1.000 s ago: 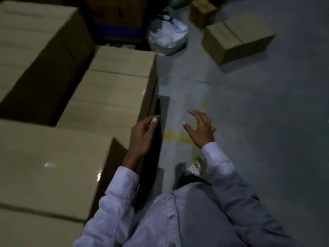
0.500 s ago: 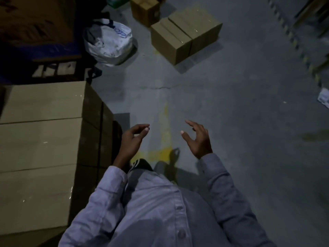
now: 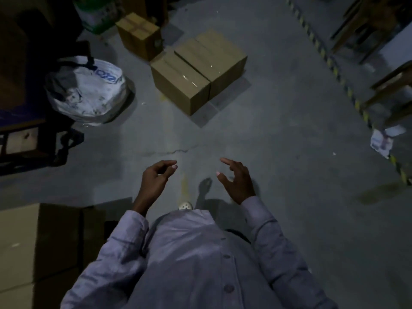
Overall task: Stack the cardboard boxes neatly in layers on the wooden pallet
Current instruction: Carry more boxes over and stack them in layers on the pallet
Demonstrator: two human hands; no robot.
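The left hand and right hand hover loosely curled, holding nothing. Two closed cardboard boxes sit touching on the floor ahead; stacked boxes lie lower left. A white sack gapes, contents unclear.

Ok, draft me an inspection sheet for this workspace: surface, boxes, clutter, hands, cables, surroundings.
Surface: concrete floor, cracked, faded yellow mark.
Job's things: front box and rear box touching on the floor; taped box behind them; stacked boxes lower left.
Clutter: white bag; crumpled paper.
Hands: left hand and right hand empty, fingers loosely curled.
Cables: nothing seen.
Surroundings: hazard striping; wooden frames at right.
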